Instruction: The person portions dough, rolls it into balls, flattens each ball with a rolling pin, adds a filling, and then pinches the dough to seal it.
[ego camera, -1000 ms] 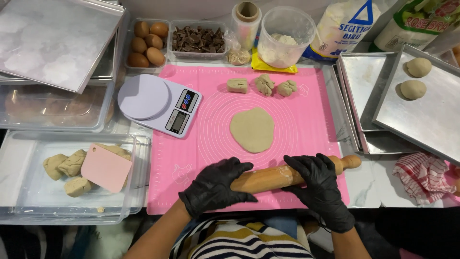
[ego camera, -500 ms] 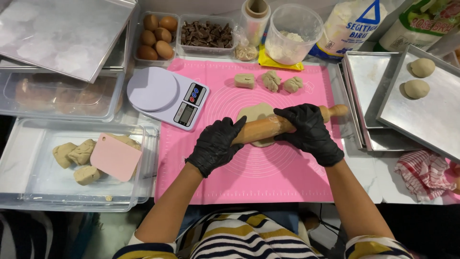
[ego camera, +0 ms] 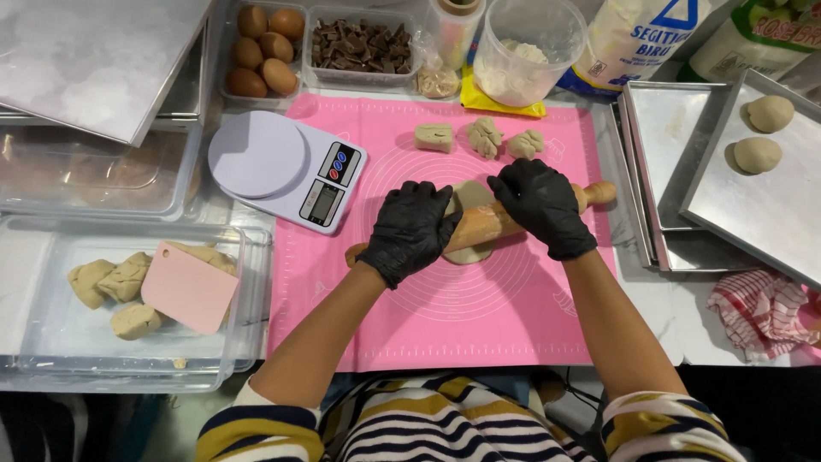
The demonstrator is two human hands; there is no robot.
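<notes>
Firmly pressing a wooden rolling pin (ego camera: 481, 224) across flat dough (ego camera: 469, 224).
Left hand (ego camera: 410, 231) and right hand (ego camera: 540, 205), black-gloved, palms down, fingers curled over it, on pink mat (ego camera: 479, 316).

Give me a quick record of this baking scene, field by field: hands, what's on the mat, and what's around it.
left hand: left hand, black glove, pressing on the wooden rolling pin
right hand: right hand, black glove, on the same pin
under pin: flattened dough on the pink silicone mat
mat, far edge: three dough pieces
left of mat: kitchen scale; clear tub with dough chunks and pink scraper
right: metal tray with two dough balls
</notes>
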